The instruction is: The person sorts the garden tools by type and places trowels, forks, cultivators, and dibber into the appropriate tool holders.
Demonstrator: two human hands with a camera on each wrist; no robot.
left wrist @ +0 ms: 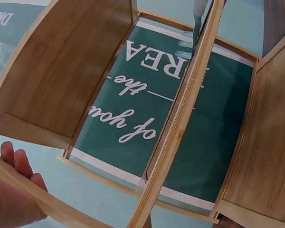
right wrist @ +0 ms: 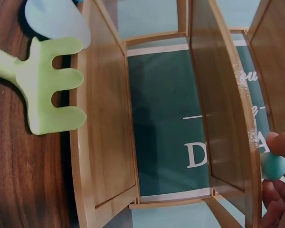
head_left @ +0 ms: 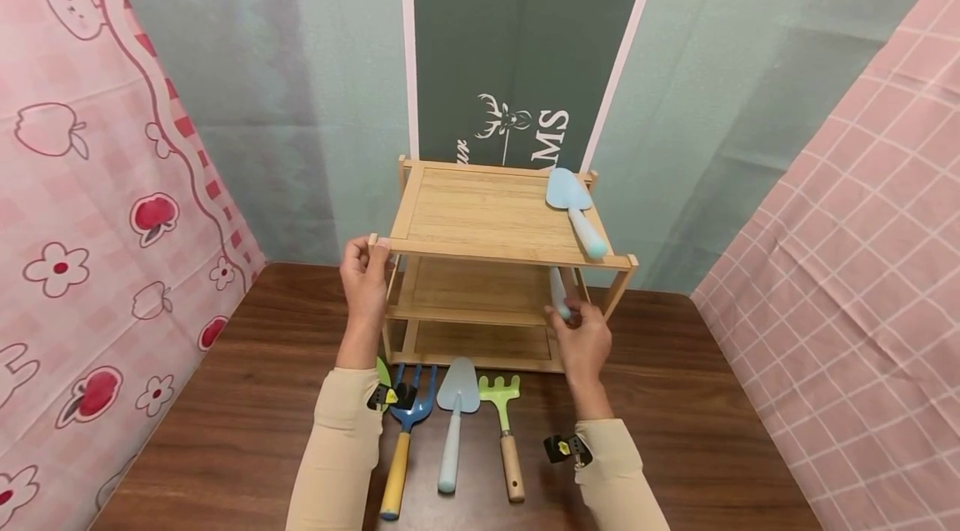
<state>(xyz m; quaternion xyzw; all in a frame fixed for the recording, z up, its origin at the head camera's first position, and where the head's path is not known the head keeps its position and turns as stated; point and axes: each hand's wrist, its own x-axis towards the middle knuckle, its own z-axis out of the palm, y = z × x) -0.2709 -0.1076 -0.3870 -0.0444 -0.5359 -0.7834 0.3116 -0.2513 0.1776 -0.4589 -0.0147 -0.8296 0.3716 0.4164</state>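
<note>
Pale tool (head_left: 558, 289) at right end of middle tier of rack (head_left: 480, 214), its teal handle end pinched in the fingers of the right hand (head_left: 587, 339); left hand (head_left: 365, 281) has fingers curled round the rack's upper front left corner. Top tier, right side: one trowel (head_left: 576, 216). On counter (head_left: 675, 398) before rack, left to right: fork (head_left: 408, 423), second trowel (head_left: 452, 431), green rake (head_left: 507, 431).

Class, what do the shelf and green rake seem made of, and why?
Shelf: probably bamboo or wood, smooth, slightly glossy, with visible grain.
Green rake: head smooth green, perhaps painted metal or plastic; handle likely wood, by its tan colour.
</note>
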